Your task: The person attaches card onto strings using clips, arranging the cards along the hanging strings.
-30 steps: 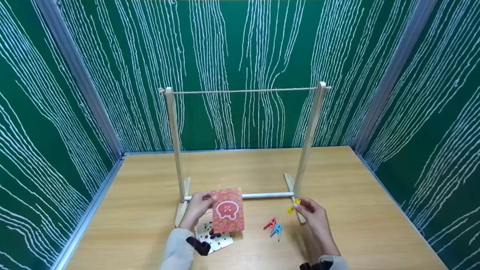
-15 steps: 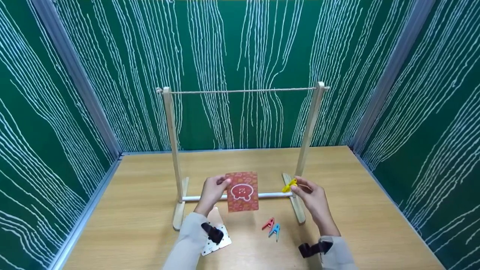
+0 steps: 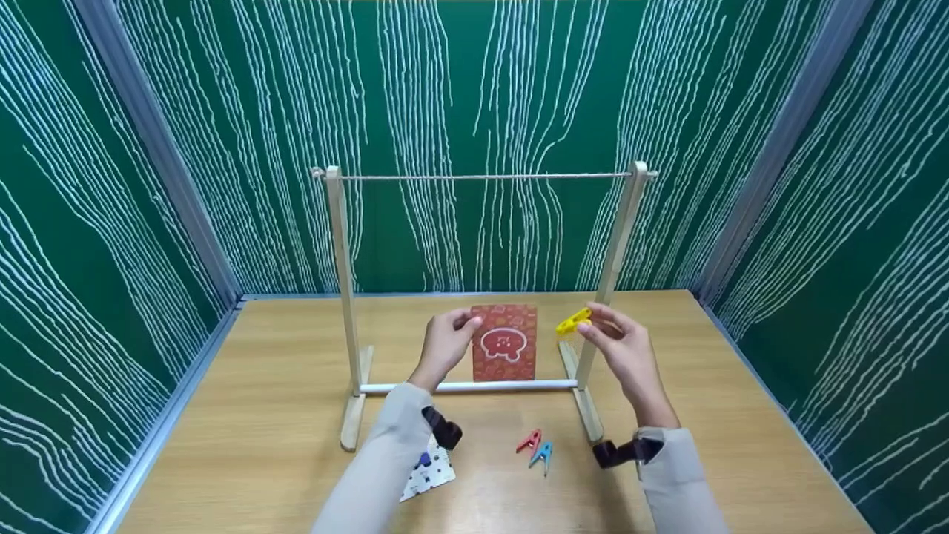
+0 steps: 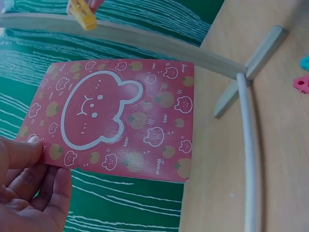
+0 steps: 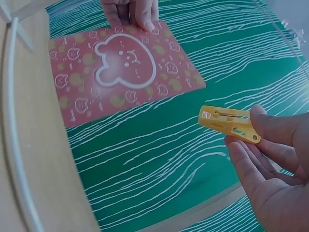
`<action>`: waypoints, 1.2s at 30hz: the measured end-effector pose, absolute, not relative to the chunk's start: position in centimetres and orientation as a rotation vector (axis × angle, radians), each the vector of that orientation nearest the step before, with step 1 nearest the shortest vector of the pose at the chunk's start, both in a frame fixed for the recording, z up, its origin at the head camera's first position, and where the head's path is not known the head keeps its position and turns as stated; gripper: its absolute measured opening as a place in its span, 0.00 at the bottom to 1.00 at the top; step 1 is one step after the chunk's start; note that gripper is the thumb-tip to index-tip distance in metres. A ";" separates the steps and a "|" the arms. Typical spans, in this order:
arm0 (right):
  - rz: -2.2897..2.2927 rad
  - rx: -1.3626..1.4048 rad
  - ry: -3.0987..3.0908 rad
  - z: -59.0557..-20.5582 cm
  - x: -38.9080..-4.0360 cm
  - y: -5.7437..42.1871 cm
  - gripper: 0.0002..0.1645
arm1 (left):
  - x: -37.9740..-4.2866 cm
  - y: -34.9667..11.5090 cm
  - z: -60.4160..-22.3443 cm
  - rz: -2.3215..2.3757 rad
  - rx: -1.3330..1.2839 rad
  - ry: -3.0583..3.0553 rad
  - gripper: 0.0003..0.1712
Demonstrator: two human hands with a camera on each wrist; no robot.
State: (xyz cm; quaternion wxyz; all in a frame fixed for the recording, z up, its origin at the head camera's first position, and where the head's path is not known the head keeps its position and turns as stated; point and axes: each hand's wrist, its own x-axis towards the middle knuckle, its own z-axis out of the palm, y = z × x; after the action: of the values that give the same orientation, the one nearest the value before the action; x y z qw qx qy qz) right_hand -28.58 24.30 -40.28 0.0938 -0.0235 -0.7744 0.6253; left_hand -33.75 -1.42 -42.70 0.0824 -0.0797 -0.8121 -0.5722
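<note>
My left hand point(image 3: 446, 343) pinches a red card point(image 3: 505, 343) by its upper left edge, thumb in front. A white-outlined bear face and small bears and oranges cover the card, which hangs upright above the white crossbar point(image 3: 467, 386). In my right hand point(image 3: 624, 348) a yellow clothespin point(image 5: 229, 123) is pinched between thumb and fingers, its jaws pointing toward the card and apart from it. Above both hands a thin string point(image 3: 482, 177) runs between the two wooden posts of a stand point(image 3: 341, 282).
On the table point(image 3: 245, 415) lie a red clothespin point(image 3: 529, 441) and a blue clothespin point(image 3: 543, 457), side by side. A white patterned card point(image 3: 434, 475) lies partly under the left forearm. Green walls with white lines enclose the back and sides.
Both hands have risen and moved away from me. The red card has shifted up and right, over the crossbar; the yellow clothespin has gone up with the right hand.
</note>
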 end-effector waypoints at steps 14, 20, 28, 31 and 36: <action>1.733 0.168 -2.154 -35.4 -30.1 24.5 0.26 | -35.3 1.2 -37.8 -1.689 -0.361 -2.388 0.10; 1.699 0.222 -2.073 -33.4 -30.6 24.4 0.26 | -35.6 2.2 -35.7 -1.736 -0.378 -2.357 0.11; 1.646 0.269 -1.998 -30.9 -31.1 24.2 0.23 | -36.3 3.2 -33.5 -1.789 -0.390 -2.293 0.10; 1.637 0.272 -1.982 -30.0 -31.2 24.0 0.23 | -36.7 3.4 -32.5 -1.785 -0.400 -2.270 0.11; 1.603 0.285 -1.949 -28.7 -31.5 23.6 0.21 | -36.9 3.8 -30.9 -1.781 -0.410 -2.248 0.12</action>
State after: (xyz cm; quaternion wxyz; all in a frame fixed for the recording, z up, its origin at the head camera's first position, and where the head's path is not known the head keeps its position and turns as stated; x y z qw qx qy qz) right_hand -31.47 23.63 -28.75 0.2966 0.1070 -0.7330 0.6028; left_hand -36.93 3.75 -30.90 0.1219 -0.1404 -0.7701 -0.6102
